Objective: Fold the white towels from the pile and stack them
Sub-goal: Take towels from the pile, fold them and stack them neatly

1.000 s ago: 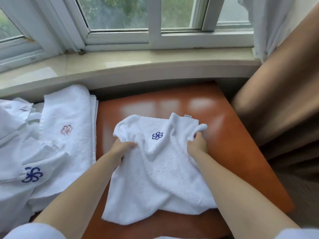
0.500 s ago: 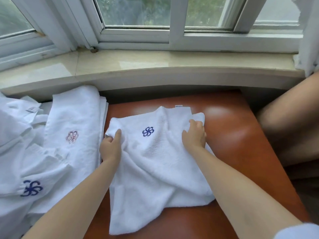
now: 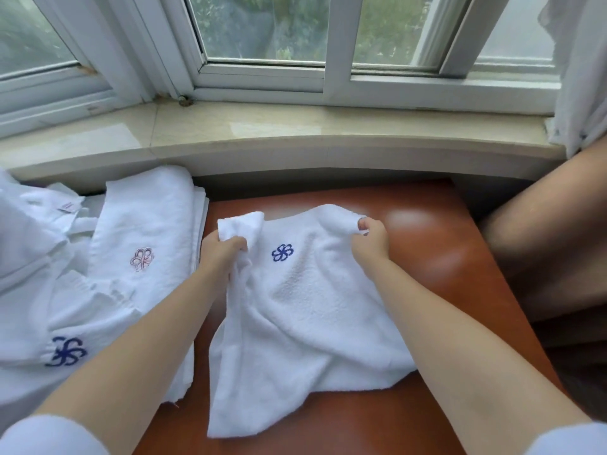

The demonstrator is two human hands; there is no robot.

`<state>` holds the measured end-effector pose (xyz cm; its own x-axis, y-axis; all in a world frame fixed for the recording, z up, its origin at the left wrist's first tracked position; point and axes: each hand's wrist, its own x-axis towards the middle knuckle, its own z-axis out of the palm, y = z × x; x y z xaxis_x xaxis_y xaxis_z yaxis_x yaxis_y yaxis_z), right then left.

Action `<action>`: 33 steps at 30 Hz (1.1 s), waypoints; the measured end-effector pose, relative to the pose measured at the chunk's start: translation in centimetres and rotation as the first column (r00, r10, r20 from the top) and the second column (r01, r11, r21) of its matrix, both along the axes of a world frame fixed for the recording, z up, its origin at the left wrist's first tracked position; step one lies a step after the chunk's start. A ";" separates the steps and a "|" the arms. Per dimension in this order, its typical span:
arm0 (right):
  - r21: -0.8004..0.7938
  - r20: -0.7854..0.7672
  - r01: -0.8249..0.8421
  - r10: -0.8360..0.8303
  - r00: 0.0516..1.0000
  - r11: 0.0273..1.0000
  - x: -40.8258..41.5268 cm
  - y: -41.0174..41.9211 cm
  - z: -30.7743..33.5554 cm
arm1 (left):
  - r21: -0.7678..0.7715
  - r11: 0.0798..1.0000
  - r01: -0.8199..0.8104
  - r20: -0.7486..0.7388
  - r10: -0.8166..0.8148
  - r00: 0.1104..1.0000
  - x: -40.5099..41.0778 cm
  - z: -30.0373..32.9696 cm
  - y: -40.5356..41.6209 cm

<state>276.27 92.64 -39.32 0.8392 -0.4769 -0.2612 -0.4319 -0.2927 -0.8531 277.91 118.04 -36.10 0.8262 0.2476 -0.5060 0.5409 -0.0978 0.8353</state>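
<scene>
- Your left hand (image 3: 223,254) and right hand (image 3: 369,236), set apart, now pinch the far corners of the white terry towel with the blue flower emblem (image 3: 305,307); a moment ago they pressed it flat.
- It lies mid-table on the glossy red-brown table (image 3: 437,257); the white towel pile (image 3: 98,274) sits at nine o'clock.
- You look ready to fold.

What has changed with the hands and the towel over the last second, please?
Both hands have slid out to the far corners of the towel and taken hold: the left hand grips the left corner, the right hand pinches the right one. The towel still lies rumpled on the table; the pile on the left is unchanged.
</scene>
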 end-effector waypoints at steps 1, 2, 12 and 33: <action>0.060 -0.011 0.016 -0.015 1.000 0.998 -0.2 0.0 0.8 | -0.039 0.999 0.011 0.018 -0.010 1.000 -0.3 0.6 -0.1; 0.136 -0.007 0.023 -0.023 1.000 0.990 -0.5 -0.1 1.6 | -0.070 0.997 0.033 0.041 -0.030 0.999 -0.9 1.4 -0.1; 0.287 -0.571 -0.375 0.472 0.672 0.881 -9.9 -1.1 6.0 | -0.259 0.728 0.634 -0.256 -0.685 0.682 -10.2 4.5 1.5; 0.195 -0.275 -0.118 0.170 0.946 0.974 -8.1 -2.0 4.0 | 0.388 0.518 0.763 -0.343 -0.687 0.641 -12.9 0.6 -4.6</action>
<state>268.15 90.63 -35.35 0.7718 -0.2820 -0.5699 -0.6309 -0.2287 -0.7413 265.00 113.45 -35.55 0.7634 -0.1814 -0.6200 0.1975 -0.8483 0.4913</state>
